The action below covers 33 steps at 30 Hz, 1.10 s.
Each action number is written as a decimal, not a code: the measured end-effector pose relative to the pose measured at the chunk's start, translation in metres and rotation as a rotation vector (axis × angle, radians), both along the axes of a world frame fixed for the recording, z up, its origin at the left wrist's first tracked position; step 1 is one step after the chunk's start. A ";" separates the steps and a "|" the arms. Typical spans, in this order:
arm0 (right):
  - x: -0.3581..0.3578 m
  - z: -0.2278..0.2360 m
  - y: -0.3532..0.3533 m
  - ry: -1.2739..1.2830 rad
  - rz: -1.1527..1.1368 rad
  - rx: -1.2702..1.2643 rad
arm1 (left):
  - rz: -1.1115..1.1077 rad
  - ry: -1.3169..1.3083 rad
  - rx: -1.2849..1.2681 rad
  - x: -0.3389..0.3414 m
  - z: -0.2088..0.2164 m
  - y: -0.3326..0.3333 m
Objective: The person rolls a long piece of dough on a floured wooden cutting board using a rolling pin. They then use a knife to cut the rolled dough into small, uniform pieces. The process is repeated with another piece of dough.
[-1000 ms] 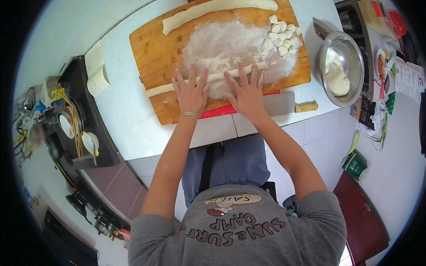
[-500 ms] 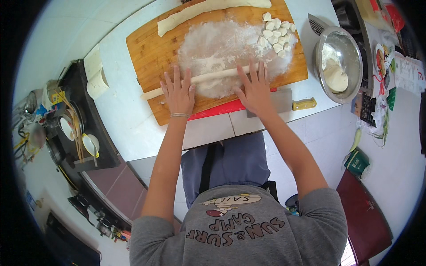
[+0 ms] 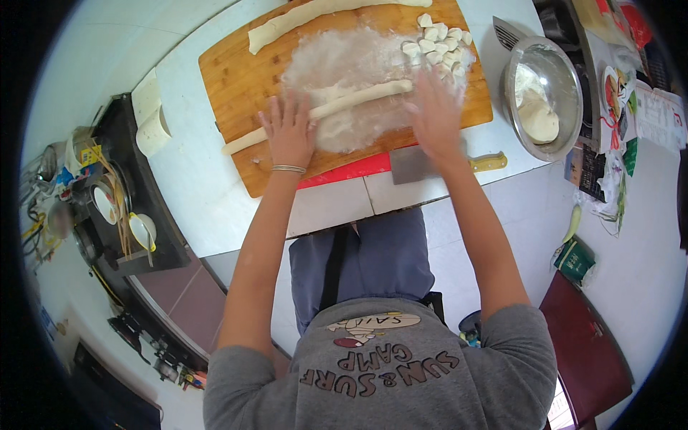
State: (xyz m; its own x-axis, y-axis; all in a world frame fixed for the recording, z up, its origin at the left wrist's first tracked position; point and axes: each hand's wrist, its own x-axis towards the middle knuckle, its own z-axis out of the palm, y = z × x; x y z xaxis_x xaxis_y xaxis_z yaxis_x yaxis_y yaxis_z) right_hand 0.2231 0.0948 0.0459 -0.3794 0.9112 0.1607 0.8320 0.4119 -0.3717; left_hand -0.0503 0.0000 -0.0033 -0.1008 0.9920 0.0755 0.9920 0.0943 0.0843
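A long thin dough rope (image 3: 358, 98) lies slantwise across the floured wooden cutting board (image 3: 229, 79). My left hand (image 3: 290, 132) rests flat on the rope's left part, fingers spread. Just past the rope's right end is my right hand (image 3: 437, 115), blurred at the fingertips, its fingers stretched toward several small cut dough pieces (image 3: 438, 44) at the board's far right. It appears to hold nothing; whether the fingertips touch the nearest pieces is unclear. A thicker dough strip (image 3: 315, 20) lies along the board's far edge. Loose flour (image 3: 333, 61) covers the middle.
Right of the board stands a steel bowl (image 3: 510, 86) with flour and a dough lump (image 3: 539, 122). A cleaver (image 3: 416, 166) with a yellowish handle lies at the counter's near edge, beside a red strip (image 3: 351, 170) under the board. A stove (image 3: 172, 236) with bowls and chopsticks is at left.
My right hand has left the rope and moved right and away from me, toward the cut pieces. My left hand stays on the rope, slightly shifted. The view has moved a little.
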 end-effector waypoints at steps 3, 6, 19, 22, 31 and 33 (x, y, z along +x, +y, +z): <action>0.082 -0.002 -0.021 0.052 0.005 -0.158 | -0.107 -0.169 0.105 0.032 0.000 0.018; 0.135 -0.002 -0.045 -0.066 0.071 -0.276 | -0.175 -0.281 0.202 0.062 -0.002 0.045; 0.170 0.006 -0.048 -0.110 0.240 -0.299 | -0.269 -0.344 0.134 0.109 -0.008 0.090; 0.142 0.009 -0.045 0.041 0.145 -0.170 | -0.244 -0.195 0.126 0.104 0.005 0.087; -0.076 -0.028 0.018 0.155 0.210 0.024 | 0.133 0.054 -0.001 0.069 -0.011 0.063; -0.083 -0.042 0.008 0.119 0.251 -0.036 | 0.111 0.053 -0.042 0.069 -0.004 0.040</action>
State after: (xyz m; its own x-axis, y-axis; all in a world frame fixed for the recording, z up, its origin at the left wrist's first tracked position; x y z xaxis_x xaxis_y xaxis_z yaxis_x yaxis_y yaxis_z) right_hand 0.1401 0.1028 0.0041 -0.5748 0.7967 0.1869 0.6551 0.5848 -0.4785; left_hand 0.0185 0.0398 -0.0074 -0.2067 0.9775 0.0426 0.9783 0.2058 0.0254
